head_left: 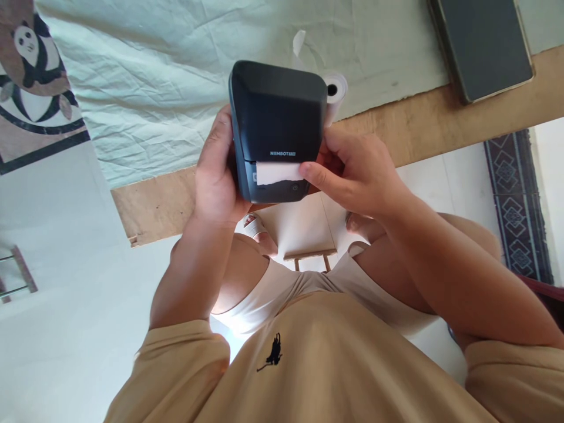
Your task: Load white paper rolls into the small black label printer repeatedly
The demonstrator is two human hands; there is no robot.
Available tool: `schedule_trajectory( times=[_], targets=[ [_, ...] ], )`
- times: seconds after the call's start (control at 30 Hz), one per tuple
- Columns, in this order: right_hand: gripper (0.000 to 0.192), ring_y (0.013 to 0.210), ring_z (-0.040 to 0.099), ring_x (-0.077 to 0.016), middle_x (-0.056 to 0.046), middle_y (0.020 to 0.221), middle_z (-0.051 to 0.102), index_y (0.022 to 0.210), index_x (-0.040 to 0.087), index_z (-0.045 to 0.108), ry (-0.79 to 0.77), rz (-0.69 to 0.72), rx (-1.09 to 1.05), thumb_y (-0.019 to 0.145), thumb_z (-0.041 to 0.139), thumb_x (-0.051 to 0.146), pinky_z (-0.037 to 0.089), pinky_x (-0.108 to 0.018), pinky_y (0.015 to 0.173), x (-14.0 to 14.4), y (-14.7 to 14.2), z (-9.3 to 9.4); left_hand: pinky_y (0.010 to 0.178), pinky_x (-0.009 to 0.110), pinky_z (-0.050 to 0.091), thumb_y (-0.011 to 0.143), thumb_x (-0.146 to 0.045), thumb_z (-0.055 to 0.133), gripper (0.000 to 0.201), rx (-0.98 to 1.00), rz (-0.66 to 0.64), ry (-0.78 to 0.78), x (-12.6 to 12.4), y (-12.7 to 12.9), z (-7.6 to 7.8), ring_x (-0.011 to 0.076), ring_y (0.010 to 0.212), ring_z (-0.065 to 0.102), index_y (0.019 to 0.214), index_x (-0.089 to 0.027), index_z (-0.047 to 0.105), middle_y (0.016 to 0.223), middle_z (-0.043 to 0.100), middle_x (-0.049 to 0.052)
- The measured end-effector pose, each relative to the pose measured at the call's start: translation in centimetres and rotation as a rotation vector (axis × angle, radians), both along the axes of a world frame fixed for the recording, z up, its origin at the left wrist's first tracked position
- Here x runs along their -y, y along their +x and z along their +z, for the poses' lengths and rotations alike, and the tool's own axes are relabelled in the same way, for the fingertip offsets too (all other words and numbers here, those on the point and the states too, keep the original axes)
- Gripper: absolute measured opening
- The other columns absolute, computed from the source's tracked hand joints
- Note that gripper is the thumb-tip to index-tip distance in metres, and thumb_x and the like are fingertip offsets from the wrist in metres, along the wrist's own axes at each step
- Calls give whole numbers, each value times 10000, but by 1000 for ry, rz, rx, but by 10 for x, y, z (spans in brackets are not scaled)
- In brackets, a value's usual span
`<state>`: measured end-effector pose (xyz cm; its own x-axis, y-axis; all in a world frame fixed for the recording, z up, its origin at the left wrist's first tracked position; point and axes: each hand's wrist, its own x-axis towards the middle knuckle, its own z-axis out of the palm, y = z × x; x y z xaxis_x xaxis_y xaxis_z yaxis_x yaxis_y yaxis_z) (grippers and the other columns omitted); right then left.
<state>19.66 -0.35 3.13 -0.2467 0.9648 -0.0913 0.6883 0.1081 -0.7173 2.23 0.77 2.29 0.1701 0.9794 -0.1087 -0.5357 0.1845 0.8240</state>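
The left hand (218, 176) is gripping the dark label printer (277, 126) steady while the right hand (352, 173) is pinching the white label strip (279, 173) at the slot, best pulled straight and evenly.

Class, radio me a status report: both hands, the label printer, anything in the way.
Left hand gripping label printer by its side. Right hand pinching white label at the slot. Paper roll behind the printer, clear of both hands.
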Motion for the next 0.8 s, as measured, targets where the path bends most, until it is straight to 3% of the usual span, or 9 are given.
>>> schedule_trajectory(
  times=[0.3, 0.47, 0.6, 0.8],
  targets=[
    [467, 534, 386, -52, -5, 586, 512, 701, 152, 449, -9, -11, 22, 791, 522, 604, 273, -240, 533, 1, 0, 1, 1132, 430, 394, 937, -510, 394, 438, -52, -39, -14, 1, 0, 0, 298, 1279, 506, 964, -200, 702, 1125, 672, 36],
    [457, 538, 397, -51, -7, 612, 542, 732, 150, 478, -13, 1, 10, 794, 514, 601, 277, -232, 540, 1, 1, 0, 1125, 420, 412, 919, -597, 365, 491, -84, -81, -1, 2, -1, 1, 291, 1340, 454, 1009, -236, 684, 1210, 635, 21],
    [449, 551, 397, -50, -10, 638, 546, 760, 151, 483, 14, -2, 32, 812, 480, 597, 278, -232, 550, 2, 1, -1, 1141, 441, 394, 899, -658, 336, 605, -114, -205, 21, 2, -2, 1, 299, 1413, 359, 1159, -198, 628, 1271, 596, 91],
    [469, 520, 345, -29, 5, 536, 444, 638, 135, 417, 67, -20, -68, 815, 507, 559, 267, -224, 543, 5, -1, 0, 1126, 473, 408, 905, -636, 334, 598, -93, -172, 1, 1, -2, -3, 323, 1422, 337, 1165, -195, 642, 1302, 586, 95]
  ],
)
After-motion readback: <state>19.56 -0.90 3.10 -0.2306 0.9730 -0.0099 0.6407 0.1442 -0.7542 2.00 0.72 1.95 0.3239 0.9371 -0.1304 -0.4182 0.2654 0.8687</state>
